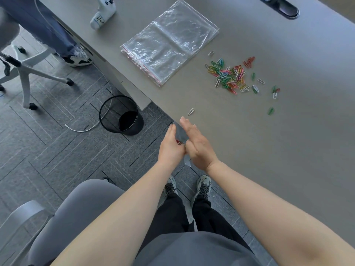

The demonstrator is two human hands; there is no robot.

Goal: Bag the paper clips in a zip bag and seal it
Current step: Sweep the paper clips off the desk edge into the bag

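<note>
Your left hand [171, 145] and right hand [198, 145] pinch a clear zip bag [180, 132] between them at the counter [288, 150] edge; its contents are mostly hidden. Loose paper clips [231, 76] lie farther away, beside a stack of bags [169, 43].

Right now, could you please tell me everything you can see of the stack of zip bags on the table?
The stack of zip bags is clear, crinkled, glossy plastic, several bags piled slightly askew. A thin red line edges their zip ends, which face the table's near-left edge. The stack lies flat and diagonal, left of the scattered paper clips, beside a white controller. Neither hand touches it.
</note>
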